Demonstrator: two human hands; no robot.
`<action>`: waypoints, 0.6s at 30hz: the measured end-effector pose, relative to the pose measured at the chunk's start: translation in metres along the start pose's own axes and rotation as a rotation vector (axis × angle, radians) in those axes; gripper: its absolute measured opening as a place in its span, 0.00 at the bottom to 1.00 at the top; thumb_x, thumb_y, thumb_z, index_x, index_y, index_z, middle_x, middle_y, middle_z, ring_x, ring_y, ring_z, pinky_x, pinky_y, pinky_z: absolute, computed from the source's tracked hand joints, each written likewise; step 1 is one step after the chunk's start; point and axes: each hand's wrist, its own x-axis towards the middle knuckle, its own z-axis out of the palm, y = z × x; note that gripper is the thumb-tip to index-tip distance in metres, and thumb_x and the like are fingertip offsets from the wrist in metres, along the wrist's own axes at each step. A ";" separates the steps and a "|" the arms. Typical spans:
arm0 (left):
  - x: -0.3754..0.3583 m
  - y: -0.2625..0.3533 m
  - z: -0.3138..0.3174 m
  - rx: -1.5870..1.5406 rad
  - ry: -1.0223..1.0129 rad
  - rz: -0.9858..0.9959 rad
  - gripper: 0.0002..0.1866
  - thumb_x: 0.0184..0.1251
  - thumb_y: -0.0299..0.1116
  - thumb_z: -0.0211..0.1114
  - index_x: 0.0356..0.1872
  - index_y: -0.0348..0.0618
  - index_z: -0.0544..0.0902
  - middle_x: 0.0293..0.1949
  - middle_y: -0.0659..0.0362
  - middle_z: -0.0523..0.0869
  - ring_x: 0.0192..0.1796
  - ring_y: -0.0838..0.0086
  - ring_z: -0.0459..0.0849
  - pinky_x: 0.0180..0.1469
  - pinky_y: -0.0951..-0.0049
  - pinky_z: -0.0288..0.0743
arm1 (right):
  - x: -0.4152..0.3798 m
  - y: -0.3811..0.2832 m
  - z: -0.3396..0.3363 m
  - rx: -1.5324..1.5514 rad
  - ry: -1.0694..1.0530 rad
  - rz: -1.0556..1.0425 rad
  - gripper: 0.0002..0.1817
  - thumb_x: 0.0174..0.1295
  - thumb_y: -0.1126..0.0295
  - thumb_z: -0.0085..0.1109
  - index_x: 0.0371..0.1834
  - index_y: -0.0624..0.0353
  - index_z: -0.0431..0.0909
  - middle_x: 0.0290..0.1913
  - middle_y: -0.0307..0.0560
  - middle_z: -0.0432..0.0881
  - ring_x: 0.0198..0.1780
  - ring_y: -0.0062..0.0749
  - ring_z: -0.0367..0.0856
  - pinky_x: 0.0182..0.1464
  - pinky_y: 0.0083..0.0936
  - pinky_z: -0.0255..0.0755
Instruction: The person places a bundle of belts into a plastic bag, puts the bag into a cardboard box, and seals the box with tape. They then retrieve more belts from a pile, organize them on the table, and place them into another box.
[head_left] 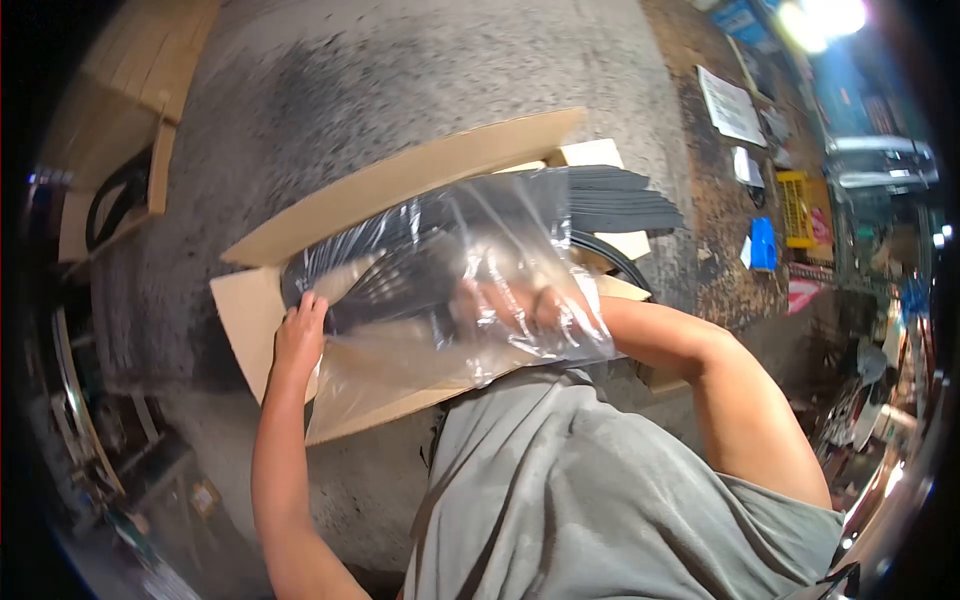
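A person's left hand (300, 335) is gripping the edge of a clear plastic bag (450, 280) lying over an open cardboard box (400, 185) on the concrete floor (400, 80). The right hand (515, 305) is reaching inside the bag; its grip is unclear.

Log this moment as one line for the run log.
left hand: grips edge of clear plastic bag | right hand: inside bag, on black items | under: cardboard box

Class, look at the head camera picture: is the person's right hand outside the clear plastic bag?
No. The right hand is inside the clear plastic bag, seen through the film.
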 end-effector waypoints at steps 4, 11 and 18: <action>0.024 0.045 -0.053 -0.237 0.083 -0.001 0.20 0.50 0.29 0.68 0.46 0.43 0.74 0.52 0.50 0.73 0.49 0.53 0.78 0.49 0.61 0.75 | -0.021 -0.109 0.091 -0.995 0.242 -0.266 0.19 0.68 0.58 0.37 0.44 0.56 0.77 0.41 0.47 0.81 0.40 0.40 0.80 0.44 0.33 0.73; 0.117 0.279 -0.131 -0.919 -0.118 0.655 0.14 0.67 0.37 0.50 0.36 0.37 0.77 0.32 0.49 0.77 0.38 0.54 0.76 0.46 0.65 0.72 | -0.066 -0.156 0.072 -1.511 0.165 0.295 0.17 0.65 0.62 0.40 0.44 0.57 0.79 0.44 0.51 0.82 0.44 0.46 0.81 0.48 0.35 0.73; 0.132 0.218 -0.082 0.511 -0.523 0.154 0.12 0.59 0.34 0.58 0.42 0.47 0.84 0.47 0.55 0.84 0.54 0.62 0.80 0.59 0.42 0.60 | -0.076 -0.161 0.067 -1.771 -0.011 0.595 0.20 0.63 0.58 0.44 0.52 0.53 0.77 0.51 0.52 0.80 0.53 0.46 0.78 0.53 0.38 0.71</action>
